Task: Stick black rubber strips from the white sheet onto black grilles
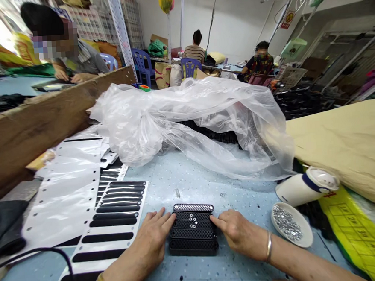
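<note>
A row of black lattice-faced plastic strips lies side by side on the table between my hands. Several small metal rings rest on top near the middle; the farthest strip has a bright one at each end. My left hand is open, fingers stretched out, with fingertips against the strips' left ends. On the other side, my right hand touches the right ends with its extended index finger. Its other fingers curl under, and what is inside them is hidden. A white bowl of small metal pieces stands to the right.
White sheets with black strips lie at left, beside a dark cable. Crumpled clear plastic spans the back. A white bottle lies by yellow packaging. A wooden board edges the left; other people sit beyond.
</note>
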Motion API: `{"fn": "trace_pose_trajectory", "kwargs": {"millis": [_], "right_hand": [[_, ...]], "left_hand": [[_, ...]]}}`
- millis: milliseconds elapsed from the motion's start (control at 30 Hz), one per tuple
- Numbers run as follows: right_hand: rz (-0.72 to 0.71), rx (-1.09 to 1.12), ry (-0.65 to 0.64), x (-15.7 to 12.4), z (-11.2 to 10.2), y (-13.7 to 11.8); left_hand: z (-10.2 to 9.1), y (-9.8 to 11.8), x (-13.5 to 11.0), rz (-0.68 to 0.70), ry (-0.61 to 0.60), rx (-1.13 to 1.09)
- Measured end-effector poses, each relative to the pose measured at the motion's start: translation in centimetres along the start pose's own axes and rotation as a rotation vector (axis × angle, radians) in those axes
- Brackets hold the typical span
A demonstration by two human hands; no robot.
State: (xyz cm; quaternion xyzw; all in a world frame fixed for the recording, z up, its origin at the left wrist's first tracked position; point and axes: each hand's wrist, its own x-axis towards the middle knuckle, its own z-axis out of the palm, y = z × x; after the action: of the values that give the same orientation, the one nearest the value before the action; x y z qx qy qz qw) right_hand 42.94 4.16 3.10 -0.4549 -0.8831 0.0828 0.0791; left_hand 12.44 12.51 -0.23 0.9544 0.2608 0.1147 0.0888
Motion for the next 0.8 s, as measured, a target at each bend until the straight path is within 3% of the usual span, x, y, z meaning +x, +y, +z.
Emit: {"fn": "trace_pose_trajectory", "kwargs": {"millis": [167,333,500,567,700,800], "right_hand": [[0.122,0.192,-0.059,0.9,-0.2,1.1],[0.116,0.194,-0.089,1.0,-0.4,1.2],[-0.054,-0.175,-0.146,0.2,-0.5,-0.8],[-0.066,-0.225,-0.150,0.1,-0.4,-1.1],[0.116,0.015,-0.046,0.5,0.1,-0.3],[0.227,0.054,0.032,1.4,0.3,0.0]], "left_hand": [[0.0,-0.5,0.5,0.050,0.074,0.002],[0.2,-0.2,0.5,0.057,0.097,-0.003],[0.2,0.1,0.7,0.021,0.096,-0.032],[-0.1,0.1,1.0,0.017,0.100,-0.051],[-1.1,0.1,1.6,0.028,0.100,-0.047],[-2.1,0.4,2.1,0.016,0.137,-0.028]]}}
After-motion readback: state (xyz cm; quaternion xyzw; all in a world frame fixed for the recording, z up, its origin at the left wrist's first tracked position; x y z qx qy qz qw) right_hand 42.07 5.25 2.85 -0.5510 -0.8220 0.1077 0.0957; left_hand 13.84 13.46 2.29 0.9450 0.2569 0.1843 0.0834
